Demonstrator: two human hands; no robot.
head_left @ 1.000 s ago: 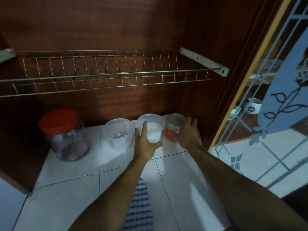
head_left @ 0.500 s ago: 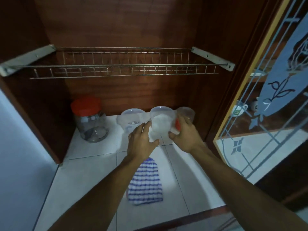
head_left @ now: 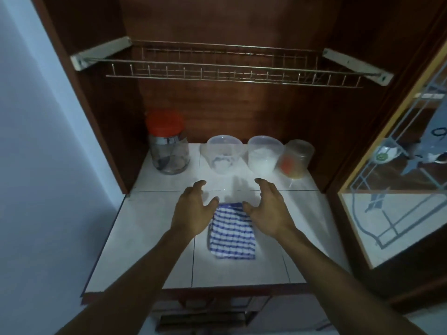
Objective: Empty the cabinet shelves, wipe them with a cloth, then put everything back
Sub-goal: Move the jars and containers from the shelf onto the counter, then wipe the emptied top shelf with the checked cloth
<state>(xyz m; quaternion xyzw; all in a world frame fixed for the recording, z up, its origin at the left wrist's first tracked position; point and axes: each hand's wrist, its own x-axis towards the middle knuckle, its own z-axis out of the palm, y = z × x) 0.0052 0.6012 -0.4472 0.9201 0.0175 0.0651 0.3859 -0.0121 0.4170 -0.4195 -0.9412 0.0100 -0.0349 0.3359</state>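
Left hand (head_left: 191, 213) and right hand (head_left: 268, 211), fingers spread and empty, flank striped cloth (head_left: 232, 234) on tiled shelf (head_left: 150, 238); back edge: red-lidded jar (head_left: 168, 151), clear tub (head_left: 223, 154), white-powder tub (head_left: 264, 154), small jar (head_left: 296, 158).

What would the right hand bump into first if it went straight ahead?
The right hand would likely meet the clear tub holding white powder first, though depth is unclear.

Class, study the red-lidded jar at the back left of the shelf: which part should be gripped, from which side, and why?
Grip the red-lidded jar around its clear body below the lid, coming from the front with the left hand. It stands upright; the cabinet wall crowds its left and a clear tub stands to its right, so the front looks freest.
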